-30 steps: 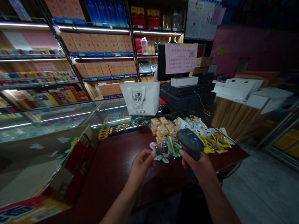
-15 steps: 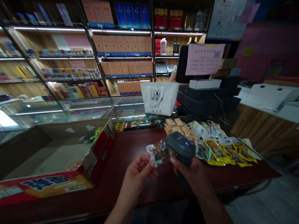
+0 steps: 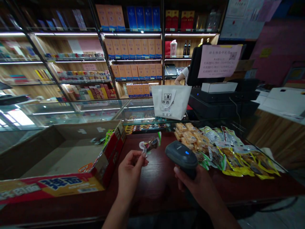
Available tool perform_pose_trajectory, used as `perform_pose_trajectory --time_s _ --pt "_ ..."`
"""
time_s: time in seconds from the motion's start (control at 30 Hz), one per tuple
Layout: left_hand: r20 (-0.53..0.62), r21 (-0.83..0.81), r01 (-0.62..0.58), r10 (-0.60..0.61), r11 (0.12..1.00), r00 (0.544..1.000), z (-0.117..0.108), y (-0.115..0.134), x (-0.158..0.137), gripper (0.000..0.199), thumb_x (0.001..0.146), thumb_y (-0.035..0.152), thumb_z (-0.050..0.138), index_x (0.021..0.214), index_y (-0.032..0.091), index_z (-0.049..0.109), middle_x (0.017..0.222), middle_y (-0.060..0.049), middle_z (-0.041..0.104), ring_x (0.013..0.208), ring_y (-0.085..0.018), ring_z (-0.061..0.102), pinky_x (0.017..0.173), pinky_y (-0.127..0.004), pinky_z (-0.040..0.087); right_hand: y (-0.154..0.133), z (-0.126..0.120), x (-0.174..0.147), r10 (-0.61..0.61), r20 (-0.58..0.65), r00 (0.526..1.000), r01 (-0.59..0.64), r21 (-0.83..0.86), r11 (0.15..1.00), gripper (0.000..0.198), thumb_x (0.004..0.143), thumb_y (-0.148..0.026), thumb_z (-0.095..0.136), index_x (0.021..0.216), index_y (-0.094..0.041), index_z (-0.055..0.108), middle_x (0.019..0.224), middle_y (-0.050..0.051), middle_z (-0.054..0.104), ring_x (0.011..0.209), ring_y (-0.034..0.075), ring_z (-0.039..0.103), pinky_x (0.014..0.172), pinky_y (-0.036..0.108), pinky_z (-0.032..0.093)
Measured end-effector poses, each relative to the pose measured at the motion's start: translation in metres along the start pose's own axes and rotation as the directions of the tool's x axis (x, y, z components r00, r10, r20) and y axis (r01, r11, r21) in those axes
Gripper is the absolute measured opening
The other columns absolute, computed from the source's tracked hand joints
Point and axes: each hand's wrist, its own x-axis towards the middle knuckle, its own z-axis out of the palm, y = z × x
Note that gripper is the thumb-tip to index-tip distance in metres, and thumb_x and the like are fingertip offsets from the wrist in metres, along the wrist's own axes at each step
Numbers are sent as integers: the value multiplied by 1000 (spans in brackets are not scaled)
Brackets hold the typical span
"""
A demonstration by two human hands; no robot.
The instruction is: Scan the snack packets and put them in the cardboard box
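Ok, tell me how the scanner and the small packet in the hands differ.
The scanner is dark and opaque; the small packet is partly see-through with a green edge. The scanner looks bulkier than the packet. The right hand grips the scanner from below, while the left hand pinches the packet by one end. Both are held over the table.

Person at counter, bare hands, bare forearms. Left hand (image 3: 131, 163) slim, fingers narrow, wrist smooth and slender. Left forearm (image 3: 116, 210) uncovered as far up as I can see, broadening gradually toward elbow. Right hand (image 3: 196, 183) similar build; right thumb (image 3: 180, 174) rounded at end, nail short as far as I can tell. Right forearm (image 3: 219, 210) uncovered too, thickening below wrist. Dark patch (image 3: 199, 221) low between forearms, too dim to make out as clothing.
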Motion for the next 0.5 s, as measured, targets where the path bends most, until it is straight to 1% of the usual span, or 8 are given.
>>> perform_pose_trajectory --time_s 0.13,0.3,0.5 --pt "-10 40 -16 17 999 1000 -3 0 5 20 80 42 71 79 22 67 64 -1 69 63 -18 67 63 -27 52 -4 4 2 5 -1 1000 -5 -48 999 36 83 -53 69 69 -20 60 47 -3 61 45 15 58 49 25 45" --pt "-12 43 -7 8 999 1000 -5 -4 8 25 79 45 71 80 21 67 65 -1 69 63 -19 67 62 -26 51 -7 7 3 9 -18 1000 -10 -48 999 36 81 -54 69 68 -21 60 46 -3 60 43 14 56 48 25 44" --pt "-15 66 -21 22 998 1000 -7 -7 10 20 80 42 70 79 22 67 64 0 69 62 -17 67 62 -25 51 -8 11 4 4 -10 1000 -4 -47 999 38 81 -56 69 67 -22 60 46 -3 60 44 15 57 47 25 45"
